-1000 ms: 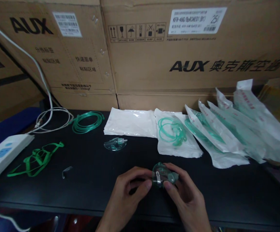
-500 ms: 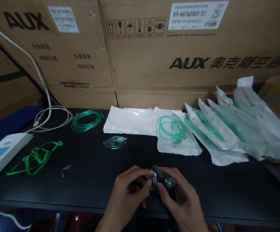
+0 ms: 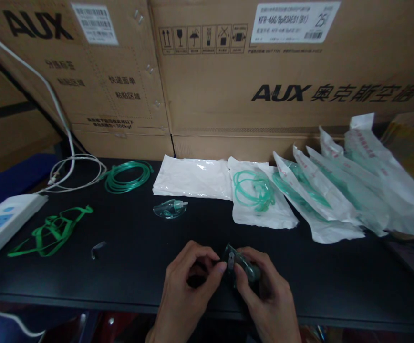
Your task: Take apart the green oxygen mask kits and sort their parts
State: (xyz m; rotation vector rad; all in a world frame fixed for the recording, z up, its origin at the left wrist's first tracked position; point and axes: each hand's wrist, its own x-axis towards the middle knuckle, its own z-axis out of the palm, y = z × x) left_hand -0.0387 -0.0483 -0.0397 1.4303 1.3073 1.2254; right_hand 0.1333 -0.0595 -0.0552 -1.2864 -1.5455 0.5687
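Holding a clear mask, the right hand in the head view is closed around it, with the thumb on its near side. This mask is near the middle of the front edge of the black surface; whether it touches the surface, I cannot tell. A metal strip is on the mask, towards the left hand. The left hand is curved, its thumb and forefinger almost meeting at the mask's rim, but I cannot tell whether they pinch it.

Behind the hands, a second mask lies nearer to the back edge, in front of a white packet. To the right of this packet lies a pouch with green tubing, and further pouches lean towards the back right corner. Coiled green tubing lies near the back left corner. Towards the left edge are a green strap and, beside it, a small clear piece.
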